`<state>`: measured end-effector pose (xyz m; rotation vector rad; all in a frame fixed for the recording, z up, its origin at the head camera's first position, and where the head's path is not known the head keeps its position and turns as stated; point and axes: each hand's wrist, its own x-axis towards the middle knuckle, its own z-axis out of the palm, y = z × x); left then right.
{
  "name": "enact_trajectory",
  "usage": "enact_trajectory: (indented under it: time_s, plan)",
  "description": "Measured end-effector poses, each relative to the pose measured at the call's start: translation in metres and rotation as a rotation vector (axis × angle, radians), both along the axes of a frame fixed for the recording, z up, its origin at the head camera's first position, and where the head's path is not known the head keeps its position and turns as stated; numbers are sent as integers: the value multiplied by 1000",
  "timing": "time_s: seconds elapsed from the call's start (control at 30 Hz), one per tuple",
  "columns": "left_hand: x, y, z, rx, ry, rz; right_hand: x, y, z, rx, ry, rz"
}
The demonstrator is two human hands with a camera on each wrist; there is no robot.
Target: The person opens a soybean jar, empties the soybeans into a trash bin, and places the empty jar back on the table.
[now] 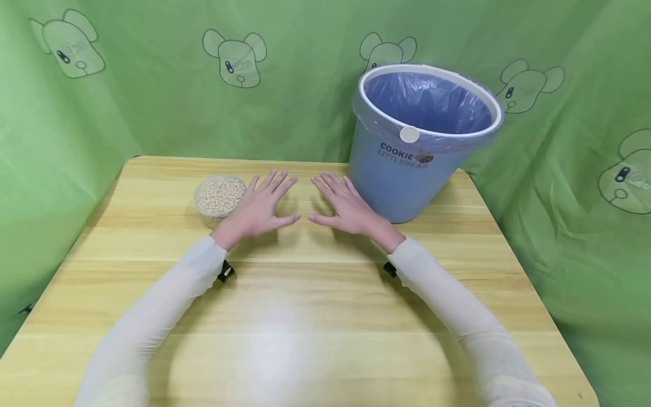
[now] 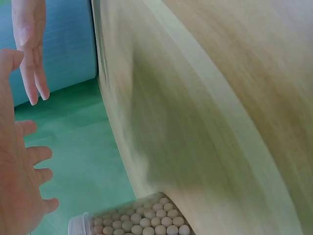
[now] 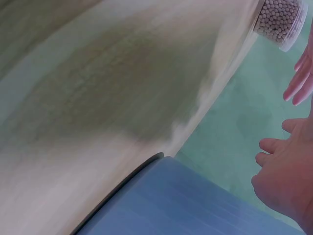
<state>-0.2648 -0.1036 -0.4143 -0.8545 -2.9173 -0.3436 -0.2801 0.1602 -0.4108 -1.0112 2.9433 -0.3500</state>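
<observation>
My left hand (image 1: 259, 209) hovers over the table with its fingers spread and nothing in it. Just left of it stands a clear round tub (image 1: 212, 219) full of small pale beige balls (image 1: 221, 194), partly overlapped by the hand in the head view. My right hand (image 1: 351, 209), also spread and holding nothing, is above the table in front of a blue trash can (image 1: 391, 186). The two thumbs point toward each other with a small gap between them. In the left wrist view the tub (image 2: 142, 215) sits upright on the tabletop, below the hand.
The trash can has a white rim (image 1: 495, 113) and a clear plastic liner (image 1: 432, 96), and stands at the table's back right. A green curtain (image 1: 300, 90) with printed bear heads hangs behind and beside the wooden table (image 1: 305, 316). Dark wrist straps (image 1: 226, 271) show below the sleeves.
</observation>
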Motion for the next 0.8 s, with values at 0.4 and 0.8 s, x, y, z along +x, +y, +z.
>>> enact_trajectory:
  time_s: [0.4,0.8]
  plan:
    - [-1,-28,14,129,-34,23,-2,-13,3,-77,-63,-15]
    - [0,-104,14,354,-51,62,-11,-69,4,-322,-178,67]
